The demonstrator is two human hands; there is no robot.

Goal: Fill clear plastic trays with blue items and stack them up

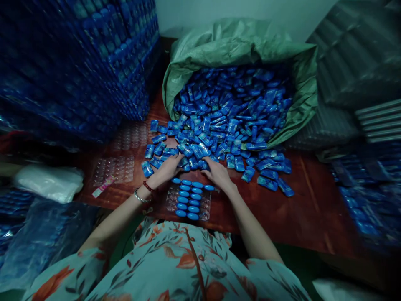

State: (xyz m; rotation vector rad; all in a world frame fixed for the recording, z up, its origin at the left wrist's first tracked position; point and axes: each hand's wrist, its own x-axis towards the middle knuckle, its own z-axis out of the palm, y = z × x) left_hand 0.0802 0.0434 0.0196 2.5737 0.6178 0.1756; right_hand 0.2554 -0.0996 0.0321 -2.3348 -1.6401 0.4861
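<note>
My left hand [168, 168] reaches to the near edge of a pile of small blue plastic-looking packs [200, 138], thumb and fingers apart around its edge. My right hand [218, 173] is at the same edge, a short way to the right, its thumb apart from its fingers too. Both touch or nearly touch packs; I see no firm hold on one. Below the hands lies a clear moulded tray [205, 209]. Two columns of blue packs [189, 198] stand on edge in its middle. One more pack [176, 180] sits at its upper left, another [209, 188] at its upper right.
A green woven sack [180, 62] lies open behind the pile, spilling packs. Tall stacks of filled trays [109, 54] rise at left. Clear trays [115, 167] and a pink wrapper [103, 186] lie left on the red-brown table [307, 217]. Grey tray stacks [351, 54] stand right.
</note>
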